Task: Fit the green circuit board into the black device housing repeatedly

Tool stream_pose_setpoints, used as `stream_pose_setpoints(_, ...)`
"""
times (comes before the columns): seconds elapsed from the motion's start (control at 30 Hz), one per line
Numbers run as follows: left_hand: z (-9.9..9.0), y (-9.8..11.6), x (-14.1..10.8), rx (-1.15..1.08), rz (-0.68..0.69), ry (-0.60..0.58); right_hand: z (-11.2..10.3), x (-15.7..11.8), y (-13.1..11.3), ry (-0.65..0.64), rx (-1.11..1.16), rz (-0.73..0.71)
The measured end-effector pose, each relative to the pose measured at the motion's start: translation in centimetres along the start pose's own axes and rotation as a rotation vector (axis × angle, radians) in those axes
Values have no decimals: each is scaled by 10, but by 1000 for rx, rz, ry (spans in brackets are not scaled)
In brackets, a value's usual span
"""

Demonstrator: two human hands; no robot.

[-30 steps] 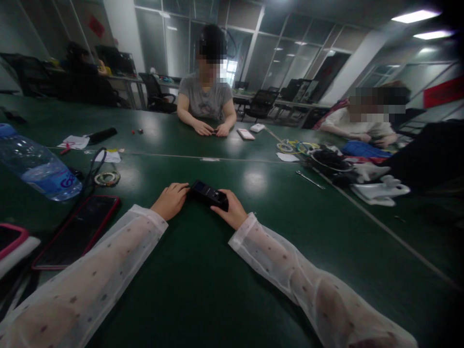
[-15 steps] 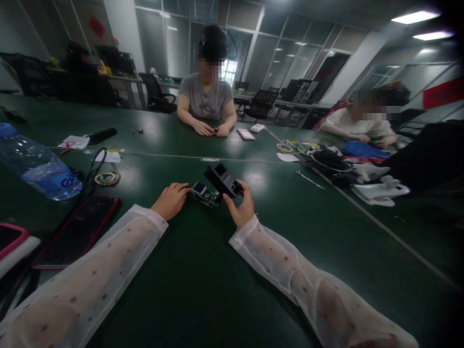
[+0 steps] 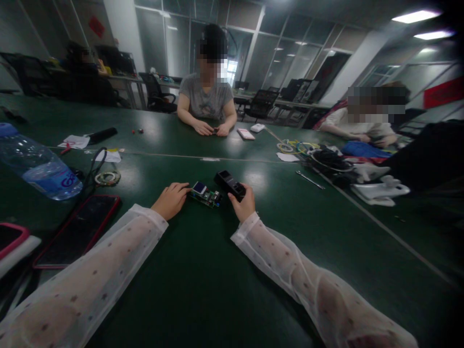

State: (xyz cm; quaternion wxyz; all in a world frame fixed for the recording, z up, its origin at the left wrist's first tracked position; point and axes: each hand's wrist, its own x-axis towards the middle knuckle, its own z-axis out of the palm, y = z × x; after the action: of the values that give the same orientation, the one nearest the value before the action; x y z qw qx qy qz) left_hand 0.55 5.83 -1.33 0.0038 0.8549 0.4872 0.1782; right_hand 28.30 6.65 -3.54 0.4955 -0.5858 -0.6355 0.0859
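Observation:
A green circuit board (image 3: 207, 195) with a small screen on its left part lies on the dark green table (image 3: 195, 270). My left hand (image 3: 171, 200) is at the board's left edge, its fingertips touching or nearly touching it; whether it grips the board is hard to tell. To the right of the board, my right hand (image 3: 245, 203) holds a black device casing (image 3: 230, 183) between thumb and fingers. The casing is tilted, with its upper end toward the far left.
Phones (image 3: 78, 232), a water bottle (image 3: 43, 169) and a bracelet (image 3: 107, 179) lie on the left. A wrench (image 3: 310, 179) and piled cables (image 3: 326, 157) are on the right. Across the table sits a person (image 3: 207, 96), with another person (image 3: 362, 121) at the far right.
My right hand has lowered and turned the black casing, shifting it slightly right, away from the board. The left hand and the board have stayed in place.

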Motion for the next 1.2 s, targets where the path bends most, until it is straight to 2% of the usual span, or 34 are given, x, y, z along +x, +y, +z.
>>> stream_pose_setpoints(0.2, -2, 1, 1, -2, -4, -15, -2, 0, -6, -18, -93, 69)
stream_pose_setpoints(0.53, 1, -1, 0, -8, 0, -12, -4, 0, -10, -27, -77, 90)
stream_pose_setpoints(1.2, -2, 2, 0, 11, -7, -20, 2, 1, 3, 4, 11, 50)
